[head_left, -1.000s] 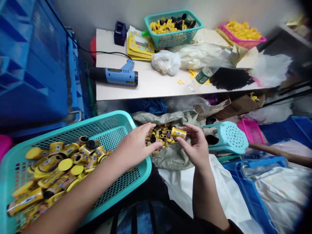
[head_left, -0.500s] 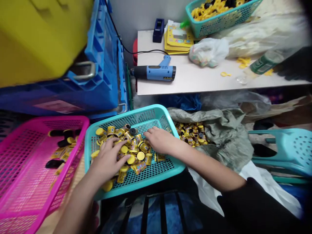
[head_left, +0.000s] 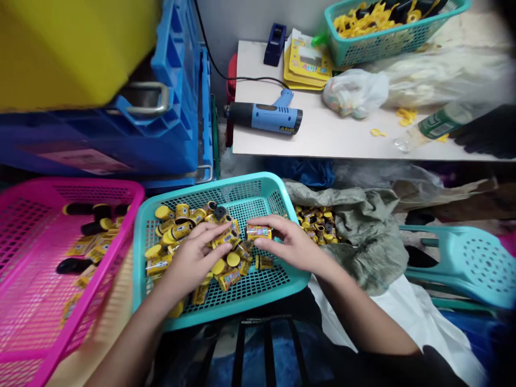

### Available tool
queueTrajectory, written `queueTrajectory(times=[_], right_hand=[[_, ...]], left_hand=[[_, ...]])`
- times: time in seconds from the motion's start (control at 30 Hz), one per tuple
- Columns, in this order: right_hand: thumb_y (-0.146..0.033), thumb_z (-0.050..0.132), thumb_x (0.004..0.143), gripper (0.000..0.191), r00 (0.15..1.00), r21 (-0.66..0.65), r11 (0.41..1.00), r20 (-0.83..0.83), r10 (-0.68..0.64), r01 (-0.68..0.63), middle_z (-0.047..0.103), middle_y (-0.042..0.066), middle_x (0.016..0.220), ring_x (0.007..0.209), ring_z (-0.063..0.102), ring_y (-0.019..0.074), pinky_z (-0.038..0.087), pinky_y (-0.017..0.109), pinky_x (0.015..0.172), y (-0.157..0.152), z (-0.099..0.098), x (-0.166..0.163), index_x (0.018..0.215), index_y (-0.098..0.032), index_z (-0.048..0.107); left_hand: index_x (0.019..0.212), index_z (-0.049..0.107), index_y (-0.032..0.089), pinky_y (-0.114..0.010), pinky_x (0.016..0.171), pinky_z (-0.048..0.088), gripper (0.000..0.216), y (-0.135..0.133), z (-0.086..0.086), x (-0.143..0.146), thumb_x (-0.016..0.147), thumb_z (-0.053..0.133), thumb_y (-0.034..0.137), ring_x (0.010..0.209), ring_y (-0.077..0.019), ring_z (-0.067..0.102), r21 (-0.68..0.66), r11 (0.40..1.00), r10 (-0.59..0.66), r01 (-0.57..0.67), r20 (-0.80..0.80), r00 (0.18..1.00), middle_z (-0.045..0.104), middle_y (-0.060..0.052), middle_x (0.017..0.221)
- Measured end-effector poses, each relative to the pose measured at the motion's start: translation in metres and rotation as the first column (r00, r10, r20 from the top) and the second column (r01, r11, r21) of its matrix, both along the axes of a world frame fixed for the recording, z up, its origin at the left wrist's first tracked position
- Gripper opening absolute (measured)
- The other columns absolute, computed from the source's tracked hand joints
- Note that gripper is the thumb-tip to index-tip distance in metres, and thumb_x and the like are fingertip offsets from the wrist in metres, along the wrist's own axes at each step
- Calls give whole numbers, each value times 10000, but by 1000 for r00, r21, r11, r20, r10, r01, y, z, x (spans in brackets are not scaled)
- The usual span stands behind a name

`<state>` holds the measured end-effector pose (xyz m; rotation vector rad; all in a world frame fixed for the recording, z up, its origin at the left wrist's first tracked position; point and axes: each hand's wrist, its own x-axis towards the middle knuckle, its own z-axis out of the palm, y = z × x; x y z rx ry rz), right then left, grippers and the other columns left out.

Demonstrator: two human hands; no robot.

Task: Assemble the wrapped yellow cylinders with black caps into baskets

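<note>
A turquoise mesh basket (head_left: 226, 314) sits in front of me, with many small yellow-labelled bottles (head_left: 181, 231) heaped mostly in its left half. Between the thumb and fingers of my right hand (head_left: 298, 244) is one small yellow bottle (head_left: 258, 232), lying sideways above the basket floor. My left hand (head_left: 195, 255) reaches over the pile, its thumb and fingers closed around another small yellow bottle (head_left: 229, 236). Some bottles show flat yellow caps, while a few ends look dark. The left palm covers part of the heap.
At left stands a pink basket (head_left: 139, 199) with bottles and black pieces, below a blue crate (head_left: 177, 107). A blue heat gun (head_left: 270, 117), a tape dispenser (head_left: 275, 44) and a plastic bottle (head_left: 443, 121) lie on the white table (head_left: 306, 142). A sack (head_left: 371, 231) and turquoise stool (head_left: 484, 263) are right.
My right hand has lifted a small yellow bottle from the basket and turned inward with it. My left hand has shifted right and closed on a bottle. The camera view has shifted slightly.
</note>
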<state>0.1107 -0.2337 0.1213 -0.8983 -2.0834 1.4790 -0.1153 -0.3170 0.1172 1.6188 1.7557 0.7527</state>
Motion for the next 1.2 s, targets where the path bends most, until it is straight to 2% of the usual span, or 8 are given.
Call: queueTrajectory(times=[0.13,0.3,0.5,0.67,0.87,1.0,1.1,1.2], right_hand=[[-378,703,840,358,989,-164,984,-120,-84,63,680,49,1125,1007,655,152,541,305,873,-11,4,7,1159,-221,654],[-340,716,840,255,939,-189,967,-266,-218,171,695,19,1065,971,660,123,545,269,855,-17,2,14,1078,-255,678],[-373,664,881,195,898,-233,941,-310,-311,245,711,19,1024,942,671,124,553,271,833,-26,-6,19,1038,-262,698],[-464,625,893,291,901,-269,926,-273,-336,264,698,40,969,845,656,122,552,264,769,-28,-7,17,1035,-217,684],[-506,632,874,336,881,-364,879,-240,-408,308,637,13,825,607,541,77,484,211,583,-25,-8,20,1026,-207,667],[-439,681,847,311,868,-377,874,-267,-420,307,646,31,951,764,600,103,524,240,723,-25,-10,23,1056,-216,628],[-426,694,830,346,870,-377,875,-263,-417,305,635,55,1053,886,615,134,528,272,806,-26,-9,23,1086,-216,595],[-422,671,842,328,881,-367,881,-247,-403,300,630,62,1037,897,610,152,522,289,816,-27,-8,23,1074,-207,587]], left_hand=[[1014,765,233,-331,791,584,285,-1,21,10,761,750,362,886,-202,690,131,986,81,-103,160,984,719,-44,963],[880,740,211,-293,785,587,161,3,38,26,732,791,250,858,-167,697,256,965,39,-61,91,995,742,-16,904],[885,734,203,-318,835,590,130,5,42,32,767,766,248,872,-167,702,289,957,11,-22,40,999,746,-26,914],[973,766,232,-368,889,595,197,5,42,36,792,718,296,959,-200,709,133,988,61,-78,129,990,755,-55,1014],[1164,690,217,-296,707,642,357,2,40,36,810,659,257,977,-218,726,-158,986,109,-53,374,921,690,-101,1259],[1208,609,253,-317,824,623,383,0,37,37,839,642,156,1074,-202,684,113,994,-30,4,234,972,693,-67,1196],[1089,614,268,-339,908,584,335,1,38,36,829,628,56,1065,-170,659,391,904,-172,171,-34,985,655,-31,1121],[1052,590,281,-348,920,574,351,1,37,33,826,616,15,1044,-158,655,506,817,-226,275,-157,961,622,-16,1098]])
